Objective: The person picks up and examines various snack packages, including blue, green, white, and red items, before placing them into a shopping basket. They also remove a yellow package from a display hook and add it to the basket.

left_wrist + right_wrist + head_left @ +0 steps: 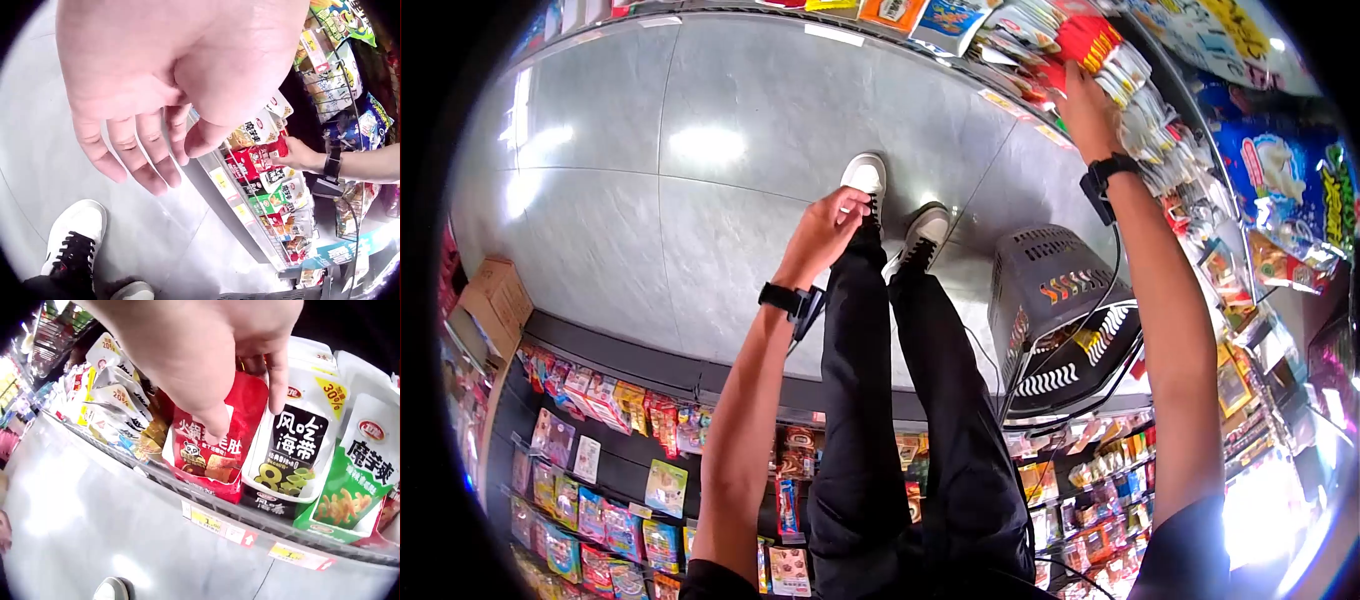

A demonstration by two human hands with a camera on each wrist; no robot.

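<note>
My right hand (pixel 1088 112) reaches to the shelf at the upper right and pinches a red snack packet (pixel 242 425). The right wrist view shows the thumb across the packet's front, with fingers along its top and right side. The packet stands upright in the row, beside a black-and-white snack packet (pixel 290 444) and a green-and-white one (pixel 356 478). Away from the shelf, my left hand (pixel 825 235) hangs over the floor with nothing in it. Its fingers (pixel 128 147) are loosely bent, seen from the palm side in the left wrist view.
A grey shopping basket (pixel 1045 265) stands on the floor by the right leg, with a yellow item inside. Price tags (pixel 215 525) line the shelf's front edge. Hanging snack bags (pixel 625 525) fill a rack behind the legs. A cardboard box (pixel 498 305) sits at the left.
</note>
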